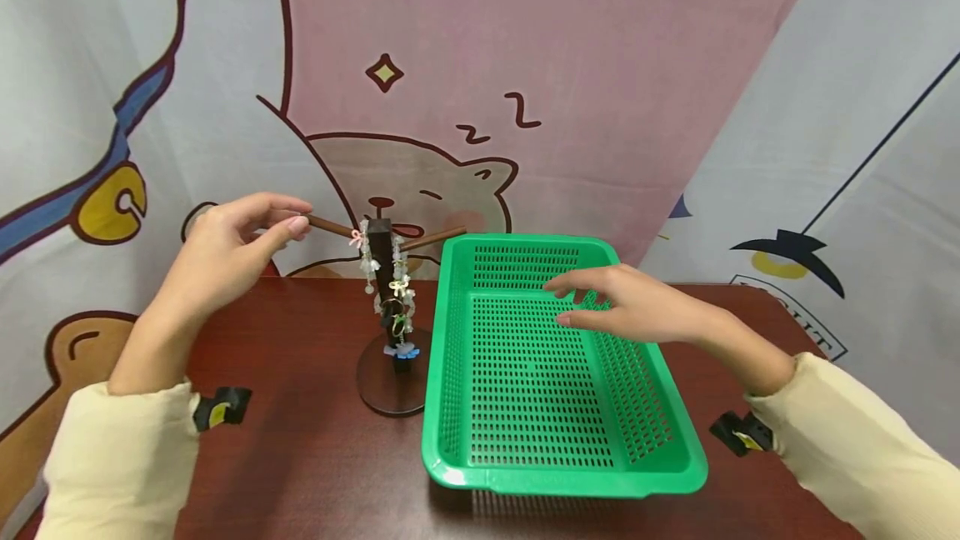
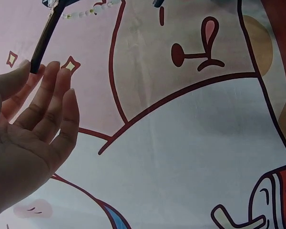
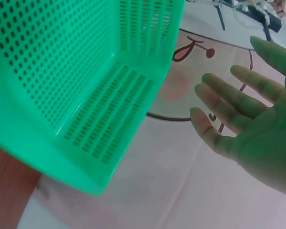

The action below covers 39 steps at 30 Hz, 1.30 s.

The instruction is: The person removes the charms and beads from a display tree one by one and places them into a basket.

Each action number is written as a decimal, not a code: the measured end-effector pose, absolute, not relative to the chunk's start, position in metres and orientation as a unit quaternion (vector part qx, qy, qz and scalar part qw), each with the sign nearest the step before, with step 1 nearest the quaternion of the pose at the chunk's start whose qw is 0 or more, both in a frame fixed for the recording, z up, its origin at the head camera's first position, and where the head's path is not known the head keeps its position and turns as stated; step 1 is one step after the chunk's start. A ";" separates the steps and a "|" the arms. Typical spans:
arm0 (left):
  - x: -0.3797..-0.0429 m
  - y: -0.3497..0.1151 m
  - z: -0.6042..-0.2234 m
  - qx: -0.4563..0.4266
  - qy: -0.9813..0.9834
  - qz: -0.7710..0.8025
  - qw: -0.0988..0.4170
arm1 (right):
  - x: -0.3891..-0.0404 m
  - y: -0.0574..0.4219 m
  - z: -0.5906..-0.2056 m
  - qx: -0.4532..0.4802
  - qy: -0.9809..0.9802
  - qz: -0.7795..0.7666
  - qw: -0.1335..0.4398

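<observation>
A jewelry stand [image 1: 381,248] with a dark post, round base and two brown wooden arms stands left of the green basket [image 1: 450,373]. Beaded strands with small bows and flowers [image 1: 401,286] hang from it. My left hand [image 1: 232,244] pinches the outer end of the stand's left arm [image 1: 330,227] between thumb and fingertips; the left wrist view shows this dark rod [image 2: 47,38] at the fingertips, other fingers loosely bent. Over the basket's right side is my right hand [image 1: 630,302], fingers relaxed and apart, holding nothing. In the right wrist view its palm [image 3: 262,129] shows beside the basket.
The basket has perforated sides and floor and sits on a reddish-brown table [image 1: 292,440]. A printed cloth [image 1: 600,107] with cartoon animals hangs behind the table. Cream sleeves [image 1: 120,457] cover both forearms, with a dark strap device [image 1: 223,407] at each wrist.
</observation>
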<state>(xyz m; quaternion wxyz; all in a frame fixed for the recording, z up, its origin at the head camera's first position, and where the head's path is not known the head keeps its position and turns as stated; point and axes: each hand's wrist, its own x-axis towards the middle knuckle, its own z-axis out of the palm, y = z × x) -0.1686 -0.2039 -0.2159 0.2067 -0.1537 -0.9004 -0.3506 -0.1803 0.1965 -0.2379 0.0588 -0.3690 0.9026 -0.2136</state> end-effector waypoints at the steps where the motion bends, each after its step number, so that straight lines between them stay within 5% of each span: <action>1: -0.169 -0.204 -0.216 -0.153 -0.902 -0.349 0.205 | -0.181 0.193 -0.237 -0.371 0.901 -0.216 0.061; 39: -0.175 -0.203 -0.218 -0.171 -0.891 -0.363 0.211 | -0.200 0.075 -0.238 -0.430 0.851 -0.300 0.025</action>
